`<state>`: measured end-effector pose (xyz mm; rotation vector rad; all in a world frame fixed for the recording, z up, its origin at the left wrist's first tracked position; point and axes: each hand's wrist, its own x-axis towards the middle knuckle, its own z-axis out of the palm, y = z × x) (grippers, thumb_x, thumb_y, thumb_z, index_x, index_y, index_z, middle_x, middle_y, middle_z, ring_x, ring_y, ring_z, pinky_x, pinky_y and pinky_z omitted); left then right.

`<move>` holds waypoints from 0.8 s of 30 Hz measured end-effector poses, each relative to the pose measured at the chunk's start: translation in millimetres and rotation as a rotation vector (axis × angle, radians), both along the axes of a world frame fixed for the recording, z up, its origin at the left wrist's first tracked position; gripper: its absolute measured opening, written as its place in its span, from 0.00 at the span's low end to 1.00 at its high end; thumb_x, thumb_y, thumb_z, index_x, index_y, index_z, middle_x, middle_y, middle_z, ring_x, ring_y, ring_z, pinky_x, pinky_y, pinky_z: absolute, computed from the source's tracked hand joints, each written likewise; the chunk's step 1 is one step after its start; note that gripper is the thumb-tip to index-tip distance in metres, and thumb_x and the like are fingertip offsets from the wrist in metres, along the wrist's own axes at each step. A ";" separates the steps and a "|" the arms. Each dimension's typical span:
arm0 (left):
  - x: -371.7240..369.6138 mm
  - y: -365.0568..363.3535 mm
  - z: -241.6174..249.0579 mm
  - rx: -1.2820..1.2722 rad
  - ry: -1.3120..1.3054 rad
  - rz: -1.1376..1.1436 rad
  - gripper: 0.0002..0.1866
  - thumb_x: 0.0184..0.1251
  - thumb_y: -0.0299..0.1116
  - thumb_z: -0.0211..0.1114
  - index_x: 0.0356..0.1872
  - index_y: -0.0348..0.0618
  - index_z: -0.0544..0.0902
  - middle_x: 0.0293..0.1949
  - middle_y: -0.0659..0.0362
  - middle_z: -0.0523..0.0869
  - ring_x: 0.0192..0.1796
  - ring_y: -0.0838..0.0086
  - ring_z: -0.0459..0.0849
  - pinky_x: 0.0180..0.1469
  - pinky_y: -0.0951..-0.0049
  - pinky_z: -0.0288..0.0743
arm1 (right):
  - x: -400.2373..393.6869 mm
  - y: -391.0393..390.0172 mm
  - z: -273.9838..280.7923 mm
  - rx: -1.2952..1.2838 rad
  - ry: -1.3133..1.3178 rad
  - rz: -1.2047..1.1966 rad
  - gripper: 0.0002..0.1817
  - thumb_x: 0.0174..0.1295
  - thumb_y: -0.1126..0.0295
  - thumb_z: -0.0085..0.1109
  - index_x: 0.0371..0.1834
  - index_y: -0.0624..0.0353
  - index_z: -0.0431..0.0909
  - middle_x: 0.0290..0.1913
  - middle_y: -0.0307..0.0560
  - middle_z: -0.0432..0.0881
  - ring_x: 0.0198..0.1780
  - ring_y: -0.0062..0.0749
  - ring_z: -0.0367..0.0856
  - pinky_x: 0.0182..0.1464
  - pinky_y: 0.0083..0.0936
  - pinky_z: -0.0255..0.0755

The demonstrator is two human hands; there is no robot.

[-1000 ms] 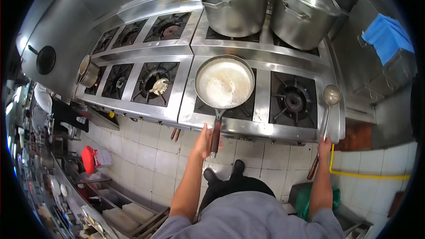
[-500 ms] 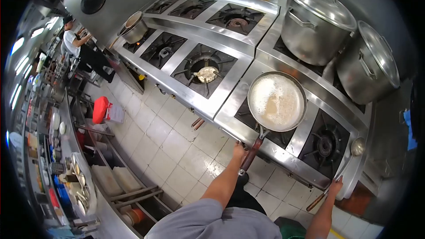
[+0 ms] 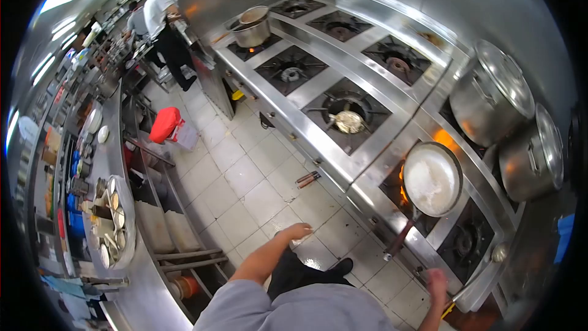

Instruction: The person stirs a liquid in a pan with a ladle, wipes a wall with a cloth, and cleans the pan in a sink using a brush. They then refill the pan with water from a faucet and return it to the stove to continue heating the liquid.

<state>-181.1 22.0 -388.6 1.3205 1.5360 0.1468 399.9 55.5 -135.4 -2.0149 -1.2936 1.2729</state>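
Observation:
My left hand (image 3: 298, 231) is over the tiled floor, away from the stove front, with its fingers curled in and nothing visible in them. My right hand (image 3: 436, 283) is near the stove's front right corner, smeared by motion, so its fingers do not show clearly. Between the hands, a frying pan (image 3: 432, 179) with pale, frothy liquid sits on a burner. Its dark red handle (image 3: 399, 240) sticks out past the stove edge. Orange flames (image 3: 403, 191) rise at the pan's left side. A ladle (image 3: 499, 252) lies on the stove's right edge, beyond my right hand.
Two lidded stockpots (image 3: 490, 89) stand behind the pan. A smaller pot (image 3: 252, 32) is on a far burner. A metal counter (image 3: 138, 270) with a tub of utensils (image 3: 115, 224) runs along my left. Two people (image 3: 160, 15) stand farther back; a red bag (image 3: 165, 124) is by the counter.
My left hand has come away from the stove front. My right hand has left the ladle's handle. Flames now show beside the pan. The view has turned left.

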 end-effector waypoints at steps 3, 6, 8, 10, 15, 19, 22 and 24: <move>-108.4 -72.6 37.6 -0.036 -0.059 0.241 0.27 0.66 0.50 0.58 0.61 0.46 0.76 0.46 0.50 0.84 0.42 0.60 0.86 0.39 0.60 0.83 | -73.7 -26.5 -56.7 -0.446 0.077 0.208 0.09 0.62 0.62 0.62 0.37 0.56 0.81 0.24 0.35 0.75 0.22 0.21 0.72 0.22 0.21 0.66; -182.5 -154.6 27.8 -0.386 -0.018 0.742 0.24 0.66 0.49 0.57 0.58 0.45 0.77 0.40 0.55 0.85 0.31 0.65 0.86 0.26 0.61 0.82 | -168.8 -44.4 -96.8 -0.488 -0.052 0.331 0.12 0.61 0.61 0.64 0.40 0.57 0.81 0.26 0.37 0.77 0.23 0.22 0.74 0.24 0.22 0.69; -226.0 -208.4 20.4 -0.497 0.034 0.796 0.24 0.67 0.48 0.57 0.58 0.46 0.77 0.41 0.56 0.85 0.31 0.65 0.85 0.25 0.61 0.81 | -228.9 -44.6 -116.3 -0.526 0.113 0.306 0.12 0.61 0.61 0.63 0.40 0.58 0.81 0.28 0.39 0.80 0.24 0.22 0.75 0.26 0.22 0.71; -243.3 -246.8 21.5 -0.539 0.036 0.844 0.23 0.67 0.48 0.57 0.58 0.46 0.77 0.41 0.56 0.85 0.30 0.66 0.85 0.24 0.61 0.80 | -278.6 -28.3 -126.5 -0.497 0.063 0.437 0.12 0.61 0.61 0.62 0.41 0.58 0.81 0.28 0.40 0.81 0.24 0.24 0.76 0.26 0.23 0.73; -289.5 -291.4 32.2 -0.510 -0.125 1.138 0.23 0.68 0.49 0.57 0.58 0.48 0.78 0.42 0.58 0.85 0.30 0.69 0.84 0.29 0.64 0.79 | -384.2 62.9 -156.7 -0.462 0.003 0.555 0.10 0.65 0.60 0.57 0.39 0.54 0.80 0.27 0.38 0.79 0.26 0.24 0.77 0.27 0.24 0.71; -315.0 -286.1 16.7 -0.441 -0.249 1.304 0.23 0.69 0.48 0.57 0.60 0.49 0.75 0.47 0.57 0.84 0.34 0.68 0.83 0.31 0.65 0.79 | -503.2 141.8 -124.1 -0.363 0.300 0.490 0.12 0.69 0.58 0.55 0.46 0.53 0.73 0.28 0.38 0.77 0.25 0.23 0.74 0.26 0.24 0.71; -322.7 -261.4 27.5 -0.392 -0.279 1.314 0.24 0.69 0.48 0.58 0.61 0.48 0.75 0.48 0.56 0.84 0.37 0.67 0.83 0.34 0.66 0.79 | -623.5 181.2 -65.9 -0.331 0.533 0.418 0.16 0.70 0.56 0.54 0.51 0.55 0.72 0.28 0.39 0.78 0.25 0.24 0.75 0.26 0.23 0.69; -338.1 -247.5 27.3 -0.369 -0.280 1.280 0.24 0.69 0.48 0.58 0.61 0.47 0.76 0.48 0.56 0.84 0.37 0.67 0.83 0.35 0.66 0.79 | -694.5 213.1 -48.4 -0.292 0.657 0.439 0.18 0.71 0.54 0.53 0.55 0.55 0.71 0.32 0.40 0.80 0.28 0.24 0.77 0.29 0.22 0.71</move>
